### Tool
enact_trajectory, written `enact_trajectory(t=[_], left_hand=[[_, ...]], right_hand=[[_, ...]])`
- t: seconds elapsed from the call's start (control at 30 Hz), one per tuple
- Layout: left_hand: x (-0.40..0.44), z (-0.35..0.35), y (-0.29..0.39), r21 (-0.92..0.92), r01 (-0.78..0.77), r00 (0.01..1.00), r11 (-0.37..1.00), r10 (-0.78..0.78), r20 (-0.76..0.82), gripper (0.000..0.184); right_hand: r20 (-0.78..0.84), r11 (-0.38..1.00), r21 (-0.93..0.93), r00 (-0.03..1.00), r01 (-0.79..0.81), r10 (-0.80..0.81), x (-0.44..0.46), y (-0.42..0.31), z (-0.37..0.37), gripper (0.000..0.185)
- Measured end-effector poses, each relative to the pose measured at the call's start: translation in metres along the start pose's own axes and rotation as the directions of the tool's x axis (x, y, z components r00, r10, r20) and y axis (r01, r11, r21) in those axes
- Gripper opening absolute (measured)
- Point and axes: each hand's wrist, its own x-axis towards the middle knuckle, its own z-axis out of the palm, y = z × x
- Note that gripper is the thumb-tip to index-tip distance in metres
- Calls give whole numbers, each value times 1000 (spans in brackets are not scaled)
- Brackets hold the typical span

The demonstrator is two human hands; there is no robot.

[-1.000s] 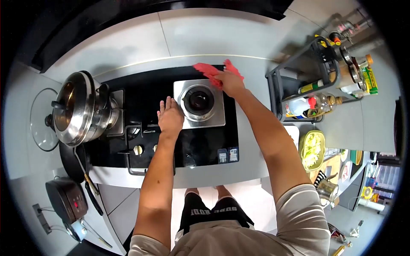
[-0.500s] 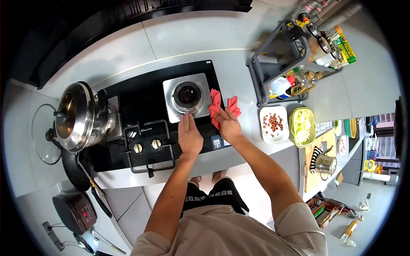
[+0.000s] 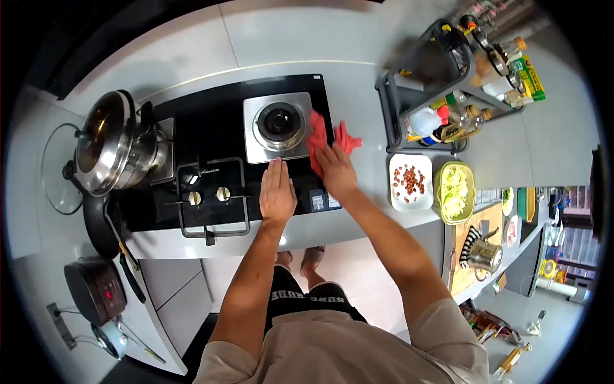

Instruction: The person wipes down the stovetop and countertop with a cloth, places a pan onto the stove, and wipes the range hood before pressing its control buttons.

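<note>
We see both arms reaching forward over the cooktop (image 3: pixel 208 131), forearms converging from the short beige sleeves (image 3: pixel 441 326). Hands apart, side by side, the right slightly farther forward.

Left hand (image 3: pixel 278 197): back up, flat, fingers straight and close together, pointing at the back wall; holds nothing. Its fingertips sit near the front edge of the steel burner plate (image 3: pixel 257 152); we can't tell whether the palm touches the glass. Wrist roughly in line with the forearm, which leans right as it goes forward.

Right hand (image 3: pixel 338 173): back up, over the red cloth (image 3: pixel 316 137), fingers pointing forward and left; we can't tell whether they pinch it or only press it. Its forearm slants in from lower right.

The cloth lies bunched across the cooktop's right edge, partly on glass, partly on the grey counter (image 3: pixel 358 96), just right of the burner (image 3: pixel 279 121). Left of the left hand we have a black pan support (image 3: pixel 247 198) around two knobs (image 3: pixel 222 194).
</note>
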Motion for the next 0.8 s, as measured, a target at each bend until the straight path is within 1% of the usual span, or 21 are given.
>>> enact_trajectory(t=[0.03,0.07,0.17,0.27,0.33,0.37,0.47,0.5,0.57,0.67,0.77,0.8], left_hand=[[0,-1,0,-1,1,1000,1000,-1,0,51],[1,-1,2,2,-2,1000,1000,2,-8,51],[0,-1,4,35,0,1000,999,0,-13,51],[0,-1,3,14,5,1000,1000,-4,-20,50],[0,-1,3,26,14,1000,1000,-13,-22,49],[0,-1,4,29,11,1000,1000,-10,-19,48],[0,-1,3,-1,-8,999,1000,8,-38,47],[0,0,3,-17,-8,999,1000,8,-49,47],[0,0,5,-24,-17,996,1000,15,-87,47],[-2,5,2,8,-23,996,1000,24,-82,47],[0,1,3,-9,-7,999,1000,7,-51,46],[0,0,3,-18,-1,999,1000,0,-50,46]], right_hand=[[-6,1000,6,1000,30,-30,-18,-2,-1,58],[5,1000,15,1000,18,-18,-23,-5,-8,58],[34,1000,9,999,-3,3,-6,-2,-7,56],[12,994,8,994,-108,108,31,16,20,53],[19,998,37,998,-54,54,71,29,18,50],[22,998,50,999,-36,35,76,31,15,49],[48,986,-148,996,75,-69,50,15,0,44],[11,986,-121,994,112,-111,29,14,11,39],[-119,995,99,992,-14,26,-21,-7,16,37],[-83,998,70,997,7,-2,-70,-35,-27,39],[-28,988,151,999,-20,24,-86,-14,-29,38],[-2,987,155,1000,-30,31,-84,-9,-28,46]])
